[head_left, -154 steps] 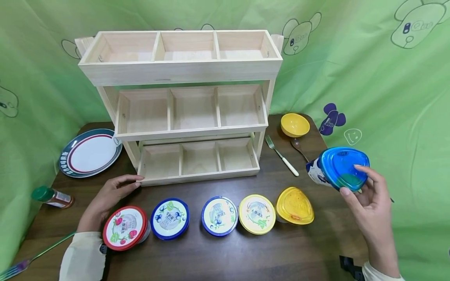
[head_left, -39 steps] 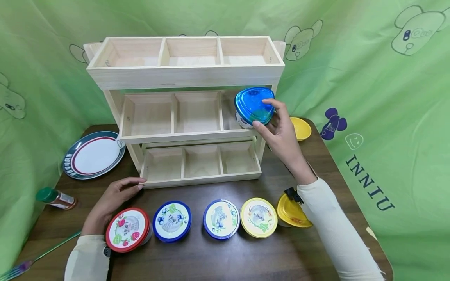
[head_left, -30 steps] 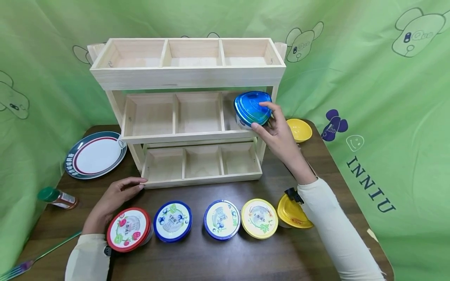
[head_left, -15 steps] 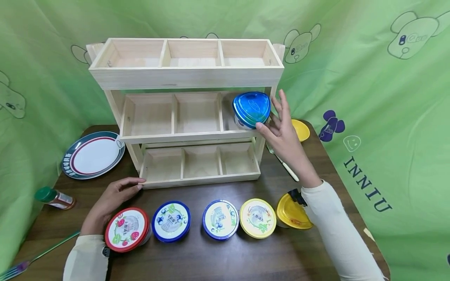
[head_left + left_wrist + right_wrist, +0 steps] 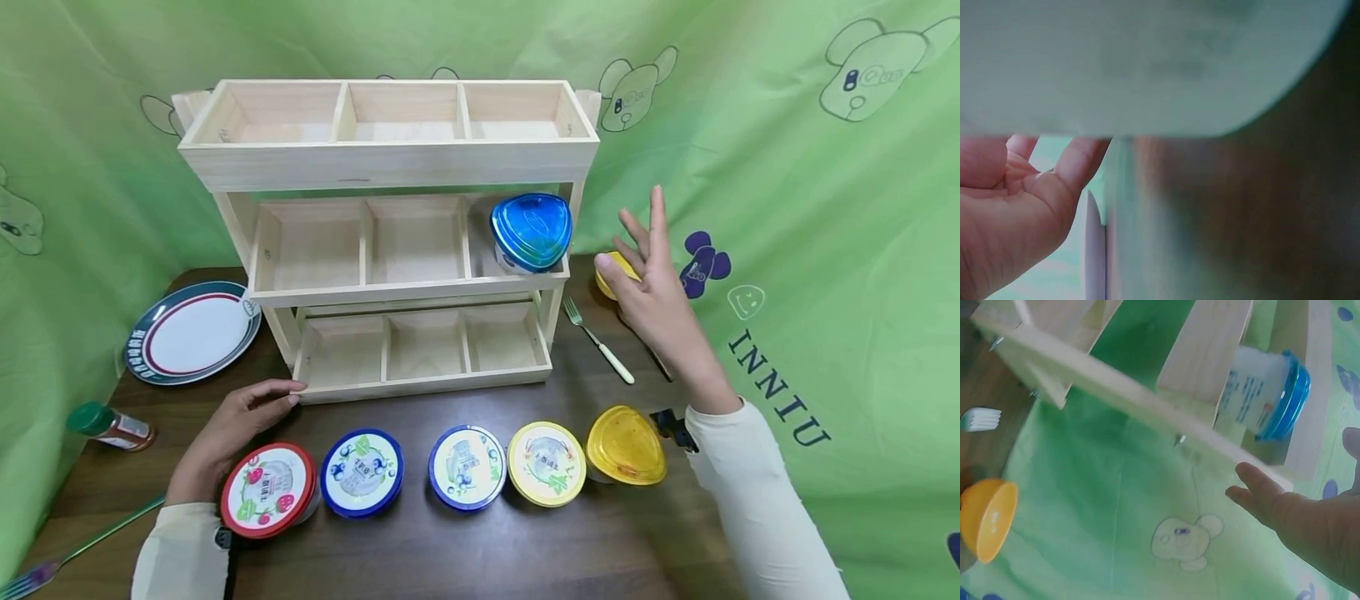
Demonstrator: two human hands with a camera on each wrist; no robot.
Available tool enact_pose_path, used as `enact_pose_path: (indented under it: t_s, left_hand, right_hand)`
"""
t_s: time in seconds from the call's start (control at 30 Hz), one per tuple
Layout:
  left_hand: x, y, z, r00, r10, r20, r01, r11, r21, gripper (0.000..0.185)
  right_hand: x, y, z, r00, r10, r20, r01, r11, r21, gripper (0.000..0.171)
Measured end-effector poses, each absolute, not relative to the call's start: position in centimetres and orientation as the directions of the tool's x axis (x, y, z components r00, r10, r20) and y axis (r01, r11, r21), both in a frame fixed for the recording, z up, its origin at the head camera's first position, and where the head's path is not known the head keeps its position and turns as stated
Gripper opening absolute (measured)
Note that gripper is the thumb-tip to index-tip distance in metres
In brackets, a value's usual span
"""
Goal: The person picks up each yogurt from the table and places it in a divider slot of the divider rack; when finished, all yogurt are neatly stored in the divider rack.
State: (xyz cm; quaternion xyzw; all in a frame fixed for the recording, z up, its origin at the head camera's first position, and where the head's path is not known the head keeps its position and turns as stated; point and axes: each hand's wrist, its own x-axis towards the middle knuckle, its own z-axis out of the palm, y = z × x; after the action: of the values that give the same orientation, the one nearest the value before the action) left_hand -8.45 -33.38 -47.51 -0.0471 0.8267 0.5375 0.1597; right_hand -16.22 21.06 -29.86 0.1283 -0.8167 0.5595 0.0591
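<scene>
A blue-lidded tub (image 5: 531, 233) stands in the right compartment of the middle tier of a pale wooden three-tier rack (image 5: 390, 167). My right hand (image 5: 660, 300) is apart from it, to the right, with fingers spread and nothing held. The right wrist view shows the tub's printed white side (image 5: 1254, 394) above the tier's edge. My left hand (image 5: 232, 429) touches the bottom tier's front left corner with loosely extended fingers and thumb. In the left wrist view its fingertips are partly hidden behind a blurred pale shape.
In front of the rack stand a red-lidded jar (image 5: 268, 490), two blue-lidded jars (image 5: 362, 472), a yellow-lidded jar (image 5: 547, 465) and a yellow-lidded tub (image 5: 626, 446). A plate (image 5: 195, 333), spice bottle (image 5: 112, 425) and fork (image 5: 97, 537) lie left; another fork (image 5: 600, 342) and yellow bowl (image 5: 611, 287) are right.
My right hand carried the blue-lidded tub from the right side into the middle tier, let go of it and drew back to the right. My left hand stayed at the rack's corner.
</scene>
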Motion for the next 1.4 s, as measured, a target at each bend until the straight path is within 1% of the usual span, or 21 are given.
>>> enact_pose_path:
  t_s: [0.13,0.2,0.47,0.7,0.77,1.0,1.13,1.4]
  left_hand:
    - [-8.5,-34.1,-47.4,-0.948,0.125,-0.294,-0.213,0.438,0.873,0.039]
    - [-8.6,-34.2,-47.4,-0.947,0.124,-0.296,-0.215,0.441,0.871,0.037]
    - [-8.4,-33.5,-47.0,-0.942,0.101,-0.321,-0.245,0.45,0.859,0.046]
    - [-8.4,-33.5,-47.1,-0.94,0.095,-0.328,-0.258,0.434,0.863,0.046]
    - [-8.4,-33.4,-47.0,-0.941,0.087,-0.326,-0.259,0.433,0.863,0.047]
    - [-8.4,-33.3,-47.4,-0.939,0.097,-0.33,-0.257,0.44,0.861,0.045]
    - [-8.5,-33.3,-47.6,-0.942,0.093,-0.324,-0.251,0.45,0.857,0.044]
    - [-8.5,-33.3,-47.2,-0.95,0.096,-0.297,-0.221,0.466,0.857,0.043]
  right_hand:
    - [-15.9,22.9,-30.3,-0.961,-0.13,0.245,-0.276,0.369,-0.888,0.094]
    - [-15.7,23.8,-30.6,-0.959,-0.127,0.252,-0.282,0.379,-0.882,0.091]
    - [-14.3,26.7,-32.7,-0.974,-0.095,0.206,-0.227,0.385,-0.894,0.084]
    - [-12.9,29.1,-34.8,-0.977,-0.099,0.189,-0.213,0.437,-0.874,0.083]
    - [-12.4,29.8,-35.6,-0.977,-0.106,0.183,-0.21,0.414,-0.886,0.084]
    - [-9.7,31.4,-39.9,-0.992,-0.056,0.109,-0.118,0.196,-0.973,0.086]
    - [-8.8,31.6,-41.9,-0.995,-0.034,0.098,-0.102,0.133,-0.986,0.083]
    - [-7.4,31.8,-44.0,-0.991,-0.052,0.122,-0.131,0.211,-0.969,0.073]
